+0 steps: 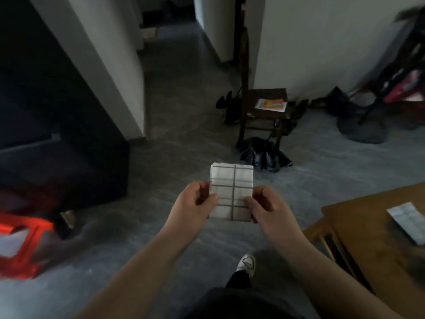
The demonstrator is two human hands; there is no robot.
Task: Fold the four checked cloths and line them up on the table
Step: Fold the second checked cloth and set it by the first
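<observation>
**Item 1.** Small folded white cloth with grey check lines (231, 192). Held in the air over the grey floor (161, 139), ahead of the body. It is a neat rectangle whose far edge and both far corners are free. It is well apart from the surface.

**Item 2.** Left hand (195, 203). The grip is closed on the cloth's left edge, thumb on top and fingers curled beneath.

**Item 3.** Right hand (266, 206). The grip is closed on the cloth's right edge in the same pinch. Both forearms reach forward and converge on the cloth.

**Item 4.** Brown wooden surface (368, 245), at right. Its near corner lies just beside the right forearm.

**Item 5.** Second folded checked cloth (407, 222). It lies flat on the surface toward the frame's right edge and is blurred.

**Item 6.** Open room: bare floor runs from the hands forward to a dark wooden chair (264, 120). An orange printed sheet (271, 105) lies on the seat and a black bag (264, 155) sits at its feet.

**Item 7.** Red plastic frame (27, 238), low left, blurred.

**Item 8.** White shoe (247, 263), on the floor between the forearms.
</observation>
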